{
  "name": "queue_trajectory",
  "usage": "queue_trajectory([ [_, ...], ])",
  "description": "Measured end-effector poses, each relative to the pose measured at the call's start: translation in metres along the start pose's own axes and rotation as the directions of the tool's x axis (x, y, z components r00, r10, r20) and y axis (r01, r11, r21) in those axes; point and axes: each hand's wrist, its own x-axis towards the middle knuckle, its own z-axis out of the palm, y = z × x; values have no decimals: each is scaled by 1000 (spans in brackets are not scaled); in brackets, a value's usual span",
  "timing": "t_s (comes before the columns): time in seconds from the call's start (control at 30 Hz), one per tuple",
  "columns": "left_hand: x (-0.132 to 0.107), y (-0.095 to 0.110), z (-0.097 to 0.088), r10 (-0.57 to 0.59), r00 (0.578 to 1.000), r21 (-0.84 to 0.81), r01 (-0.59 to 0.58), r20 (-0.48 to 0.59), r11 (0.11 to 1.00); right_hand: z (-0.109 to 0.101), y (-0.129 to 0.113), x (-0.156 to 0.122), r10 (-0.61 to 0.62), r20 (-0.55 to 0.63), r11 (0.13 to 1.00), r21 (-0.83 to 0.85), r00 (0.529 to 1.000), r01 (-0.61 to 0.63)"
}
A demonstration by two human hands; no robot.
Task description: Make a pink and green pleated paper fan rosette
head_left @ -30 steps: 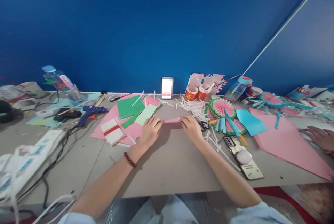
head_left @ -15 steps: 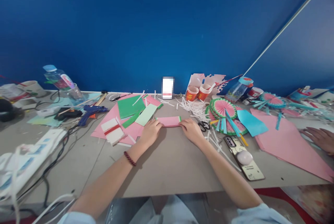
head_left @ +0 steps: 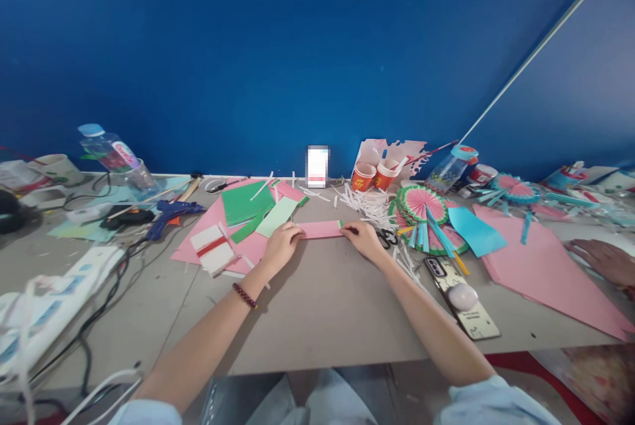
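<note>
A narrow pink paper strip [head_left: 321,230] with green ends lies lengthwise between my hands, over the grey table. My left hand [head_left: 284,246] pinches its left end, fingers closed. At the right end, my right hand [head_left: 362,238] holds the strip between thumb and fingers. Just left of my left hand are a pale green paper piece [head_left: 278,216], green sheets [head_left: 247,204] and a larger pink sheet [head_left: 208,230]. Black-handled scissors [head_left: 387,238] lie beside my right hand, near a pile of white paper scraps [head_left: 370,205].
Pleated watermelon-pattern paper fans [head_left: 421,210] and a phone [head_left: 464,299] lie to the right. Red paper cups [head_left: 364,176] stand at the back. On the left are a blue glue gun [head_left: 171,215], power strip [head_left: 59,306] and cables. Another person's hand [head_left: 602,260] rests at far right.
Both my hands keep hold of the pink strip and have shifted only slightly. The whole view has drifted a little. The other person's hand at the right has moved slightly left.
</note>
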Motion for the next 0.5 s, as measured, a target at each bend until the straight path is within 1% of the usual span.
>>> queue_trajectory([
  [0.1, 1, -1, 1, 2, 1000, -6, -2, -8, 1000, 0, -1, 2, 8, -3, 1000, -21, 1000, -8],
  [0.23, 1, 0, 1, -14, 1000, 10, 14, -7, 1000, -2, -1, 3, 39, 21, 999, -11, 999, -39],
  [0.37, 1, 0, 1, -10, 1000, 32, 10, -1, 999, -3, -2, 2, 18, 32, 1000, 4, 999, -18],
  [0.5, 1, 0, 1, -4, 1000, 12, 4, 2, 1000, -4, -2, 1, 0, 34, 1000, 20, 999, -1],
])
